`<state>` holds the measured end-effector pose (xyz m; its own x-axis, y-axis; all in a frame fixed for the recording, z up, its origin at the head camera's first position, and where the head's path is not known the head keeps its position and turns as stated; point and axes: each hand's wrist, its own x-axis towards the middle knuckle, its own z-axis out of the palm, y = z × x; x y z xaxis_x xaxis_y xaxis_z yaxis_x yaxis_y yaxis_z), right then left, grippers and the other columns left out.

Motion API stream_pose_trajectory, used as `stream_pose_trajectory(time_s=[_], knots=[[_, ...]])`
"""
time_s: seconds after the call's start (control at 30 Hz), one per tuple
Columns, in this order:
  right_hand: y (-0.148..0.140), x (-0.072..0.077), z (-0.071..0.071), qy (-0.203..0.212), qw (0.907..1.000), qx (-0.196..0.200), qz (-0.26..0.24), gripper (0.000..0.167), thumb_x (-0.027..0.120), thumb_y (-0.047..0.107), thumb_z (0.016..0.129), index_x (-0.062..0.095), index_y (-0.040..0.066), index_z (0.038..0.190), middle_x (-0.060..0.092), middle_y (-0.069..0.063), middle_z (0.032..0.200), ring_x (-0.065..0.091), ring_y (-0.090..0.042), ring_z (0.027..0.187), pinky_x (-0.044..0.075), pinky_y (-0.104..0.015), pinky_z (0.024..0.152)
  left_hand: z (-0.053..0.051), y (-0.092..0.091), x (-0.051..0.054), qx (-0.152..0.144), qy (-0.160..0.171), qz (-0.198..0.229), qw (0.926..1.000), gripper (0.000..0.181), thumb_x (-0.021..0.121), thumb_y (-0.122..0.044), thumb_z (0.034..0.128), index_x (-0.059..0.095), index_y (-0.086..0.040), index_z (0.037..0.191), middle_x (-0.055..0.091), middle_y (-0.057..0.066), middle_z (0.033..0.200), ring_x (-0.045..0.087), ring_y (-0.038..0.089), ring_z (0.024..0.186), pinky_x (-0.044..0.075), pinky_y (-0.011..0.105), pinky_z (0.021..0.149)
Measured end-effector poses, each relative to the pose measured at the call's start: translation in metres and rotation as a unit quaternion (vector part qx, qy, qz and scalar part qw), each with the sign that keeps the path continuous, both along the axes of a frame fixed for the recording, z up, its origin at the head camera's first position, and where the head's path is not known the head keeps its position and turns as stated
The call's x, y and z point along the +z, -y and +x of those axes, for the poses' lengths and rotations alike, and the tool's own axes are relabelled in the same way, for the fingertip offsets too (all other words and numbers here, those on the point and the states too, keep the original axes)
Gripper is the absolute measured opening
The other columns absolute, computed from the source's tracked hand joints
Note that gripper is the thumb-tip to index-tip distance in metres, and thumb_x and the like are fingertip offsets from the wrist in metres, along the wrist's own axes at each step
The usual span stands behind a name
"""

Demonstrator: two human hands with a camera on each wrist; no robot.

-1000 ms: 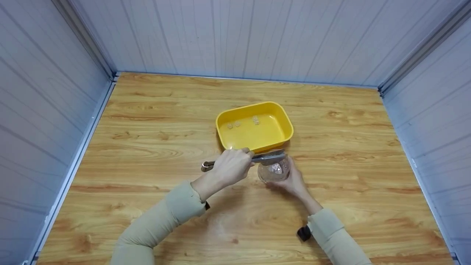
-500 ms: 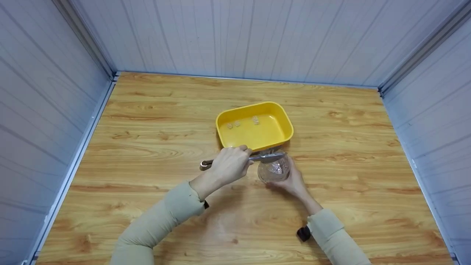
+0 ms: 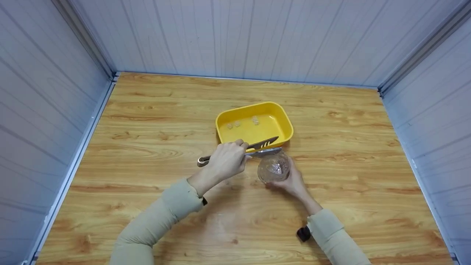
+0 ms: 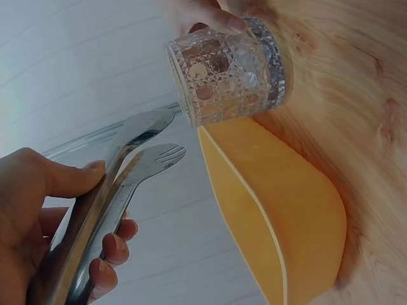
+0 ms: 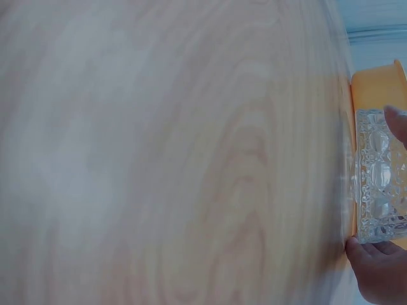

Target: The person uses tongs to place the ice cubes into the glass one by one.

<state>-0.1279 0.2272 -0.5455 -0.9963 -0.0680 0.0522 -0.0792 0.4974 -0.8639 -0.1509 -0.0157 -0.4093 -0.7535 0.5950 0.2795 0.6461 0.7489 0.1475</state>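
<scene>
The left hand (image 3: 226, 160) grips silver metal serving tongs (image 4: 89, 216), their two arms spread apart, thumb along one side and fingers curled around the other. The right hand (image 3: 293, 180) holds a clear, diamond-patterned glass tumbler (image 3: 273, 170) upright by its side. The tong tips hover between the tumbler's mouth and the near rim of a yellow rectangular plastic bin (image 3: 266, 130), with small clear pieces (image 3: 255, 120) inside, on the wood-grain counter (image 3: 368, 165).
</scene>
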Motion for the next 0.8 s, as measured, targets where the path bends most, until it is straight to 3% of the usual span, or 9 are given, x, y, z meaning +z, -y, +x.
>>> stream_pose_trajectory(time_s=[0.27, 0.5, 0.8], knots=[[0.001, 0.004, 0.001, 0.011, 0.9999, 0.002, -0.007, 0.1, 0.085, 0.016, 0.053, 0.029, 0.006, 0.134, 0.041, -0.015, 0.13, 0.037, -0.026, 0.12, 0.026, -0.038, 0.099, -0.008, 0.003, 0.001, 0.018, 0.008, 0.007, 0.9998, 0.018, 0.059, -0.021, 0.081, 0.059, -0.003, 0.083, 0.054, 0.006, 0.073, 0.052, 0.019, 0.056, 0.042, 0.033, 0.044], [0.013, 0.036, 0.012, 0.006, 0.9999, 0.006, -0.009, 0.096, 0.082, 0.007, 0.055, 0.027, -0.004, 0.132, 0.04, -0.023, 0.128, 0.036, -0.036, 0.119, 0.025, -0.044, 0.099, -0.02, 0.006, 0.001, 0.047, 0.029, 0.003, 0.9985, 0.024, 0.058, -0.026, 0.083, 0.06, -0.002, 0.088, 0.055, 0.006, 0.076, 0.053, 0.02, 0.058, 0.043, 0.033, 0.046], [0.016, 0.04, 0.013, 0.01, 0.9999, -0.004, -0.012, 0.099, 0.084, 0.007, 0.053, 0.027, -0.003, 0.133, 0.04, -0.023, 0.128, 0.037, -0.034, 0.119, 0.026, -0.043, 0.098, -0.034, 0.01, -0.004, 0.073, 0.033, -0.005, 0.9968, 0.028, 0.058, -0.027, 0.0831, 0.06, -0.001, 0.094, 0.057, 0.009, 0.083, 0.057, 0.022, 0.066, 0.045, 0.035, 0.051]])
